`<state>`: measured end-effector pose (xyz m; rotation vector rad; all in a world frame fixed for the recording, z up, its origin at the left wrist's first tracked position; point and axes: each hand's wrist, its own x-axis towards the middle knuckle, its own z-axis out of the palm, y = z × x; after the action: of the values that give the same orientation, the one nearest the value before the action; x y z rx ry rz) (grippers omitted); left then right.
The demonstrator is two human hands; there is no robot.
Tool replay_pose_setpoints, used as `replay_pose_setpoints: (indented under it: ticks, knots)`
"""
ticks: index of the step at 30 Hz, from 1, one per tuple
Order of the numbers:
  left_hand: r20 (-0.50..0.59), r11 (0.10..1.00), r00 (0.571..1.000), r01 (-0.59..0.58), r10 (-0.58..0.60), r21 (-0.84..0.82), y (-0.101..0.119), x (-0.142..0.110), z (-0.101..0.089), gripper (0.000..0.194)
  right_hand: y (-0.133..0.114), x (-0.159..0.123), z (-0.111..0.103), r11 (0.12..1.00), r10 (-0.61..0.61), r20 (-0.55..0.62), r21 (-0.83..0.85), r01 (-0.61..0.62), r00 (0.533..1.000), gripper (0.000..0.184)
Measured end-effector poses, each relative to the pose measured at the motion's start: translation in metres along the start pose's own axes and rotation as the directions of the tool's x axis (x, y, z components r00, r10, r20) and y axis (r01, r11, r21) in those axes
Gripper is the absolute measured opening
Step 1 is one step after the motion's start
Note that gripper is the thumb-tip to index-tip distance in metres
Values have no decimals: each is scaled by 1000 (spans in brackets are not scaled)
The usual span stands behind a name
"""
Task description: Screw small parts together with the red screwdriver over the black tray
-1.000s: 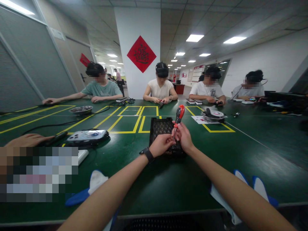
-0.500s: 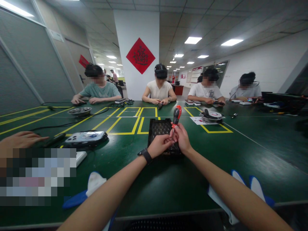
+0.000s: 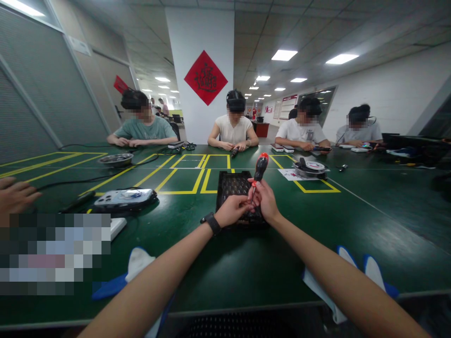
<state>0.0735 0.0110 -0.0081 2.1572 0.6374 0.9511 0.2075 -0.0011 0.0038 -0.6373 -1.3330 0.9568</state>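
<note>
A screwdriver (image 3: pixel 261 166) with a red and black handle stands nearly upright, handle on top, its thin shaft pointing down. My right hand (image 3: pixel 268 203) is closed around the shaft just below the handle. Beside it, my left hand (image 3: pixel 229 212), with a black band at the wrist, is pinched close to the screwdriver's tip. What lies between those fingertips is too small and covered to make out. Directly beneath both hands a black plastic crate (image 3: pixel 237 183) with a lattice bottom rests on the green table; my hands hide its right and near parts.
Blue-and-white gloves (image 3: pixel 139 264) lie by my left forearm, others (image 3: pixel 375 272) under my right. To the left are a phone (image 3: pixel 123 198), a white power strip (image 3: pixel 118 228) and a co-worker's hand (image 3: pixel 16 196). Metal bowls (image 3: pixel 116 160) stand farther off; several people sit opposite.
My hands keep the screwdriver almost still over the crate. The co-worker's hand at the left has drawn back leftward, and the person in green has pulled an outstretched arm in.
</note>
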Motion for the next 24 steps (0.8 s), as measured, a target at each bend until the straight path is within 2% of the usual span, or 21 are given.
replay_pose_setpoints:
  ticks: [2, 7, 10, 12, 14, 16, 18, 24]
  knots:
    - [-24, 1000, 999, 22, -22, 19, -2, 0, 1, 25, 0, 0, 0, 1000, -15, -18, -6, 15, 1000, 29]
    - [-177, 981, 982, 93, -62, 170, -6, 1, 0, 30, 0, 0, 2, 999, -15, -37, -33, 14, 999, 29]
    - [-182, 982, 982, 83, -51, 171, -6, 1, -1, 26, 1, 0, 2, 999, -8, -31, -42, 7, 999, 30]
    - [-150, 991, 988, 60, -42, 121, -5, 1, -1, 23, 1, 0, 2, 999, -6, -34, -36, 5, 999, 31]
    - [-73, 999, 996, 42, -41, 2, -4, 1, 0, 22, 2, 0, 0, 1000, 5, -34, -18, -5, 999, 31]
    - [10, 990, 999, 46, -45, -131, -2, 1, 1, 23, 2, 1, -1, 1000, 19, -27, 5, -18, 999, 32]
    - [41, 980, 997, 65, -59, -186, -2, 1, 2, 23, 2, 1, -1, 1000, 16, -24, 16, -16, 1000, 31]
    - [-136, 995, 986, 101, -97, 22, -3, 1, 2, 28, 0, 0, 1, 999, -19, -55, -31, 17, 998, 27]
